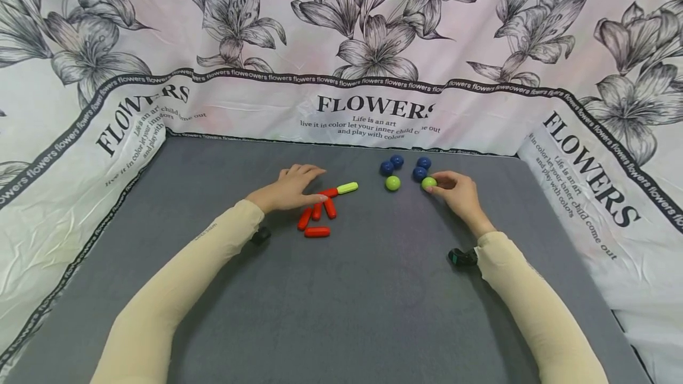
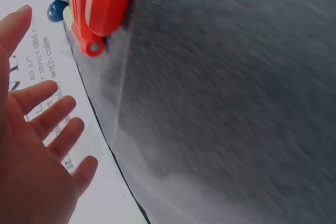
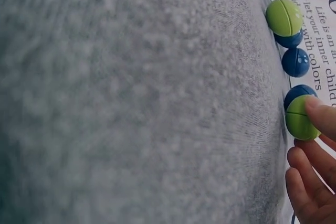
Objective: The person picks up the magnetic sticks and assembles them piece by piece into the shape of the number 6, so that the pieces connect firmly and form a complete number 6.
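My right hand [image 1: 460, 195] pinches a green ball [image 1: 427, 182] between thumb and fingers. In the right wrist view the thumb lies on that ball [image 3: 301, 123], with a blue ball behind it. A second green ball [image 1: 392, 183] sits to the left, with blue balls [image 1: 386, 168] just behind it. My left hand [image 1: 288, 189] hovers with spread fingers beside several red capsule-shaped pieces [image 1: 317, 232] and holds nothing. Its thumb partly covers one red piece, which lies end to end with a yellow-green piece [image 1: 348, 187].
A grey cloth [image 1: 320, 313] covers the table. White fabric printed with flowers and lettering [image 1: 373, 111] rises behind it and along both sides. A small black device [image 1: 462, 257] sits by the right wrist.
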Tool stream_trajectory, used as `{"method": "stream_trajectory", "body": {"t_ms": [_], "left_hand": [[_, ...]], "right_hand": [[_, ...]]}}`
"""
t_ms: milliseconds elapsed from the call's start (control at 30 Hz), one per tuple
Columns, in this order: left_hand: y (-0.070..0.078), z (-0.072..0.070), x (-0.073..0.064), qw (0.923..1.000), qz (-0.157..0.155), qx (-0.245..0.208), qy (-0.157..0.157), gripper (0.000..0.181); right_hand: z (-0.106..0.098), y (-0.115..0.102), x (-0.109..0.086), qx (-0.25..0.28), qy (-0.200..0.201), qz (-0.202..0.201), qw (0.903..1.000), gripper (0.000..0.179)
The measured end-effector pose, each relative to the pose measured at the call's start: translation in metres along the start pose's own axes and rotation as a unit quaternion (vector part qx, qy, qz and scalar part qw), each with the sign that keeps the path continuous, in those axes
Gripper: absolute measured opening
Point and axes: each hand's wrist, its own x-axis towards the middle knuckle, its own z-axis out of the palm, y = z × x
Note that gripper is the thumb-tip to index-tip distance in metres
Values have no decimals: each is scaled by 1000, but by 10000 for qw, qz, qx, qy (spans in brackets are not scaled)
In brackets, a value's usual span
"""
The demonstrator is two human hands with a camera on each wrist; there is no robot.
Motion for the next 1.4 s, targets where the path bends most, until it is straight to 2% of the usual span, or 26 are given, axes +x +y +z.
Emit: {"method": "stream_trajectory", "body": {"t_ms": [233, 467, 633, 1033, 1400], "left_hand": [[12, 0, 23, 9997, 190, -121, 37, 69], [20, 2, 44, 9981, 326, -515, -22, 58], [26, 9, 54, 9984, 366, -436, -42, 57], [36, 24, 66, 9986, 525, 28, 4, 45], [42, 27, 65, 9984, 463, 327, 85, 35]], "right_hand": [[-3, 1, -3, -32, 95, 74, 9999, 40], [-8, -4, -7, 42, 135, 39, 9999, 39], [-11, -8, -12, 53, 72, -26, 10000, 40], [-17, -30, -29, 333, -156, -112, 9993, 40], [-15, -51, -48, 746, -460, -330, 9956, 40]]}}
